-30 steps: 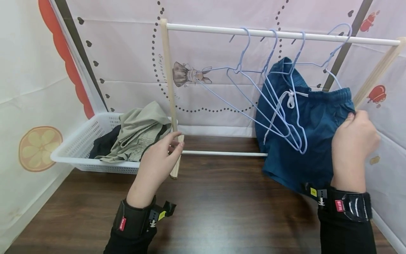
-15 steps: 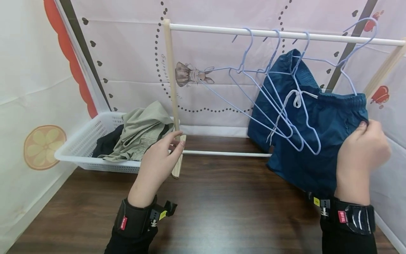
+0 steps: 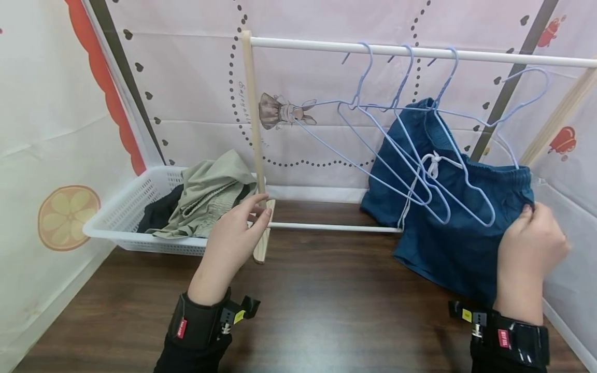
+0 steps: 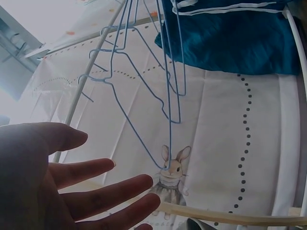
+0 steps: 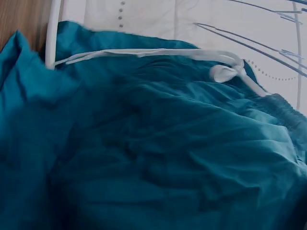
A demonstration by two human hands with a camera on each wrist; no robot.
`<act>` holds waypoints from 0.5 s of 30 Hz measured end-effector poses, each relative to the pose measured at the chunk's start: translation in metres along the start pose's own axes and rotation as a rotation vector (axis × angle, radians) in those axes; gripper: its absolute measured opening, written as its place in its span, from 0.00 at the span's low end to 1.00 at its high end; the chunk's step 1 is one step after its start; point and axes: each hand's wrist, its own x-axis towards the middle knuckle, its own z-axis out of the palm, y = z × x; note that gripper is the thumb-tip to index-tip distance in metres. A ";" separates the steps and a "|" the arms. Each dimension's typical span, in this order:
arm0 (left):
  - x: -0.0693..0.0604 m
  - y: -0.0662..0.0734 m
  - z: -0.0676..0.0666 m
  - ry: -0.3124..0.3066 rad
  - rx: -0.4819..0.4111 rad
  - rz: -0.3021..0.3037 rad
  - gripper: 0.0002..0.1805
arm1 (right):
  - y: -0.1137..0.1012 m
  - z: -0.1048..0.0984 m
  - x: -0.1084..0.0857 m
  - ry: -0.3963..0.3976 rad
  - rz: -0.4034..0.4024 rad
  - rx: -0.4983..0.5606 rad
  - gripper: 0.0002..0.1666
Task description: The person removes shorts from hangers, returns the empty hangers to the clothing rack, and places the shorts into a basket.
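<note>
In the head view my right hand (image 3: 531, 248) pinches the waistband side of a pair of blue shorts (image 3: 466, 228) with a white drawstring (image 3: 434, 163). A light-blue wire hanger (image 3: 513, 111) is inside the waistband; its hook shows just below the top rod, apart from it. The shorts fill the right wrist view, where the right hand is hidden. Several bare wire hangers (image 3: 356, 98) hang from the white rod (image 3: 303, 44), partly in front of the shorts. My left hand (image 3: 235, 235) is at the rack's left wooden post (image 3: 254, 119), fingers extended and holding nothing in the left wrist view (image 4: 96, 187).
A white perforated basket (image 3: 104, 223) at the left holds khaki clothing (image 3: 210, 191) and a dark garment (image 3: 160, 210). The rack's lower white bar (image 3: 326, 226) runs behind the shorts. Printed fabric walls surround the brown wooden tabletop (image 3: 326, 300).
My right hand moved the shorts and their hanger to the right, then lowered them. The hook, earlier level with the rod, is now beneath it. My left hand stayed at the post.
</note>
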 end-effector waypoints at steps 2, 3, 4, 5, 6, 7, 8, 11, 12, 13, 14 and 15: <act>0.000 -0.001 0.001 -0.003 0.000 0.002 0.24 | 0.003 0.001 0.000 -0.033 -0.010 0.007 0.27; 0.001 -0.001 0.001 -0.006 0.000 0.001 0.24 | 0.005 0.001 0.000 -0.056 -0.013 0.023 0.26; 0.001 -0.002 0.001 -0.007 0.002 0.001 0.23 | 0.006 0.001 0.001 -0.083 -0.015 0.038 0.24; 0.001 -0.002 0.001 -0.009 0.004 0.001 0.23 | 0.008 0.002 0.002 -0.117 -0.010 0.055 0.23; 0.002 -0.002 0.002 -0.010 0.006 0.001 0.23 | 0.010 0.003 0.004 -0.159 0.004 0.068 0.22; 0.002 -0.002 0.002 -0.012 0.009 0.001 0.23 | 0.012 0.004 0.005 -0.202 0.022 0.079 0.22; 0.002 -0.002 0.002 -0.013 0.009 0.000 0.23 | 0.014 0.004 0.007 -0.252 0.044 0.091 0.22; 0.003 -0.002 0.003 -0.022 0.010 -0.001 0.23 | 0.021 0.008 0.010 -0.393 0.098 0.090 0.23; 0.003 -0.002 0.003 -0.025 0.011 -0.002 0.23 | 0.022 0.009 0.011 -0.428 0.101 0.087 0.23; 0.004 -0.002 0.003 -0.028 0.013 -0.004 0.23 | 0.024 0.010 0.012 -0.471 0.101 0.091 0.25; 0.004 -0.002 0.003 -0.031 0.014 -0.004 0.23 | 0.026 0.011 0.012 -0.512 0.098 0.090 0.26; 0.004 -0.003 0.003 -0.033 0.018 -0.006 0.23 | 0.027 0.013 0.012 -0.549 0.092 0.092 0.27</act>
